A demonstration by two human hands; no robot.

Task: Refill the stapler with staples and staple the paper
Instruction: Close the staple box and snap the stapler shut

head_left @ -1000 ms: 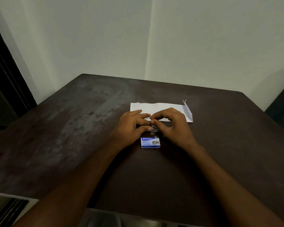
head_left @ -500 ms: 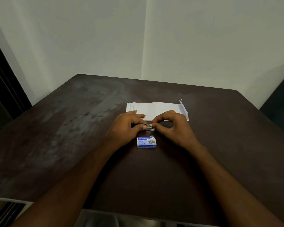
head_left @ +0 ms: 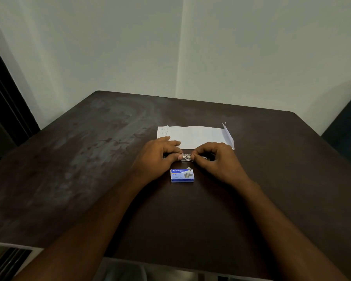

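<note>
Both left fingers (head_left: 175, 157), right fingers (head_left: 200, 154) pinch silvery strip (head_left: 186, 157); scuffed table (head_left: 85, 163), pale walls (head_left: 109, 47).

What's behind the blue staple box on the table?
Just behind it, the left hand and right hand pinch the stapler between them, and beyond lies the folded white paper. The fingers cover most of the stapler, so its inside cannot be seen.

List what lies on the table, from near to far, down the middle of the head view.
blue staple box → stapler, pinched between the left hand and right hand → folded white paper → bare far end of the table
</note>
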